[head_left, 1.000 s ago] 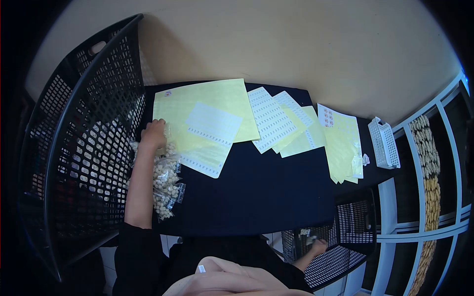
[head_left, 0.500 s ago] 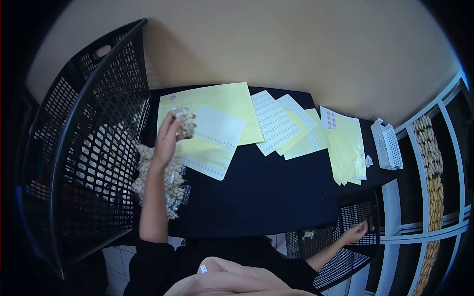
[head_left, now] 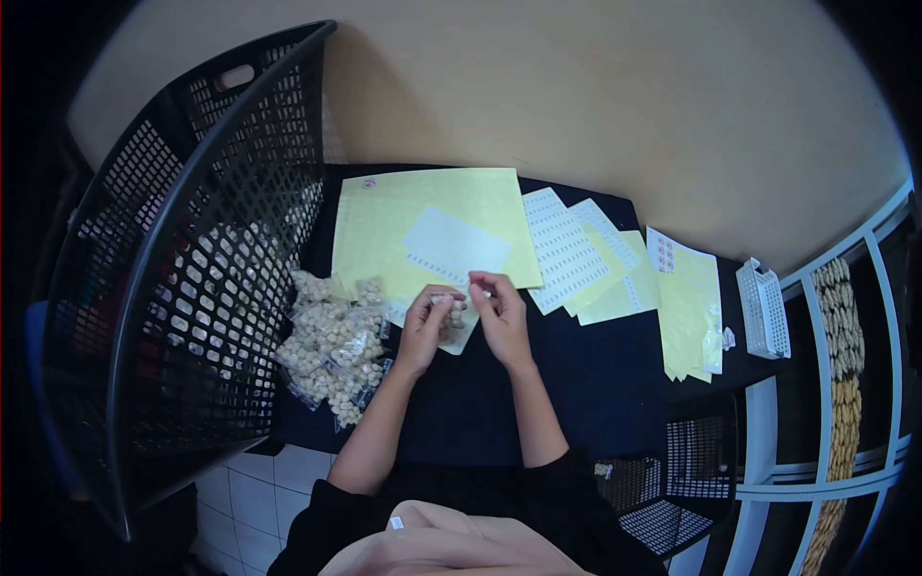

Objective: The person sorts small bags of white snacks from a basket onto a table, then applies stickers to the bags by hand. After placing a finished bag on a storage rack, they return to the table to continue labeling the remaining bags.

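Note:
My left hand (head_left: pixel 423 331) is closed around a small clear plastic bag of pale round pieces (head_left: pixel 453 323), held above the sticker sheet (head_left: pixel 459 252) on the dark table. Close by on the right, my right hand (head_left: pixel 503 324) has its fingers pinched together near the bag's top; whatever is between them is too small to make out. Left of my hands lies a pile of similar filled bags (head_left: pixel 336 350). Under the white sticker sheet is a large yellow backing sheet (head_left: pixel 384 216).
A tall black plastic basket (head_left: pixel 163 250) leans at the left. More sticker sheets (head_left: pixel 567 254), a yellow sheet with red labels (head_left: pixel 684 298) and a white basket (head_left: pixel 764 312) lie along the right. A lower black basket (head_left: pixel 701 461) stands beside the table, near a shelf frame (head_left: pixel 826 490).
My left hand has come from the pile toward the middle, carrying a bag. My right hand has moved up from the lower black basket to meet it. The view has shifted slightly.

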Motion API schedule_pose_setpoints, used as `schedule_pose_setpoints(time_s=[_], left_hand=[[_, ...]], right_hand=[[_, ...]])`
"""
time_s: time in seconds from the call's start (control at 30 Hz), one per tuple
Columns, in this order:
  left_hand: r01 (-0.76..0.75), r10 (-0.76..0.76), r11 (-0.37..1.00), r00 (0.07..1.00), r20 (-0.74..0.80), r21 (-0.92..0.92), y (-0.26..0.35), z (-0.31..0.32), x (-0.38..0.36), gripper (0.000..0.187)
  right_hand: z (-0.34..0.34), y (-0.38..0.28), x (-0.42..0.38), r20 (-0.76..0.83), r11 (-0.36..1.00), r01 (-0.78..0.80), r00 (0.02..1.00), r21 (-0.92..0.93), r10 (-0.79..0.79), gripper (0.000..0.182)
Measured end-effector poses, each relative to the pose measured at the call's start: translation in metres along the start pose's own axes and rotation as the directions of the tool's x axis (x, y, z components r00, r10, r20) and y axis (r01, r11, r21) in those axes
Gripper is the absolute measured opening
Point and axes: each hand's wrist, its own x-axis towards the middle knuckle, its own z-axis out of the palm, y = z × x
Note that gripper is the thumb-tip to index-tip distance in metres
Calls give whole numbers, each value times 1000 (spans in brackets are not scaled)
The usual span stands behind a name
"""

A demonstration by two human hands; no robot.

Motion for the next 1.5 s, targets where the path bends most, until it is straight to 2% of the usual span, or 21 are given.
schedule_pose_setpoints(time_s=[0.07,0.13,0.2,0.23,0.3,0.33,0.4,0.47,0.53,0.6,0.83,0.9,0.93,1.0,1.1,1.3,1.43,1.5], left_hand=[[-3,4,998,1000,-14,58,-4,-2,-1,14],[5,-3,999,1000,-30,49,-5,0,-1,13],[-111,112,985,994,-2,131,-5,2,-2,11],[-106,109,986,994,-9,132,-4,4,-3,11],[-19,18,999,1000,-12,-40,-2,5,-4,11],[-18,17,999,1000,-16,-37,-2,3,-3,11],[-71,71,995,997,-10,67,-2,-1,-2,11],[-70,72,996,997,-30,64,-1,-2,-1,11],[-70,73,996,996,-47,58,0,-1,0,11],[-155,157,978,988,-6,137,1,-2,1,10],[-163,165,972,986,2,167,2,1,0,8],[-252,258,933,966,12,256,3,1,1,7],[-251,257,933,966,12,257,3,0,1,7],[-302,324,866,946,14,399,4,-2,2,6],[-294,335,857,942,-23,423,11,-1,2,6],[-296,357,847,932,-58,442,15,-3,2,7],[-280,333,851,942,-44,443,12,-7,2,9],[-266,287,901,958,-11,342,12,-7,3,11]], right_hand=[[8,4,-3,33,1000,-15,999,20,14,15],[6,6,-7,-26,993,119,993,-29,-119,9],[2,6,-9,-57,992,116,991,-46,-119,8],[2,5,-9,-93,991,122,987,-60,-128,7],[2,6,-9,-113,994,103,988,-26,-105,7],[3,5,-10,-94,996,92,991,-1,-92,7],[5,1,-9,-72,997,79,994,26,-77,7],[6,-4,-9,-11,993,112,994,38,-112,8],[4,-1,-9,-8,993,114,994,25,-113,8],[3,0,-8,-5,993,115,993,11,-115,8],[2,-3,-8,20,988,143,990,-56,-143,7],[1,-6,-8,17,986,149,989,-71,-148,7],[1,-7,-8,24,979,173,985,-110,-171,7],[0,-9,-8,30,969,196,981,-147,-194,8],[-3,-12,-6,29,963,205,979,-177,-203,8],[-6,-17,-6,26,959,195,981,-206,-194,4],[-9,-13,-7,34,979,141,990,-149,-137,5],[-10,-6,-8,26,985,131,991,-114,-129,6]])
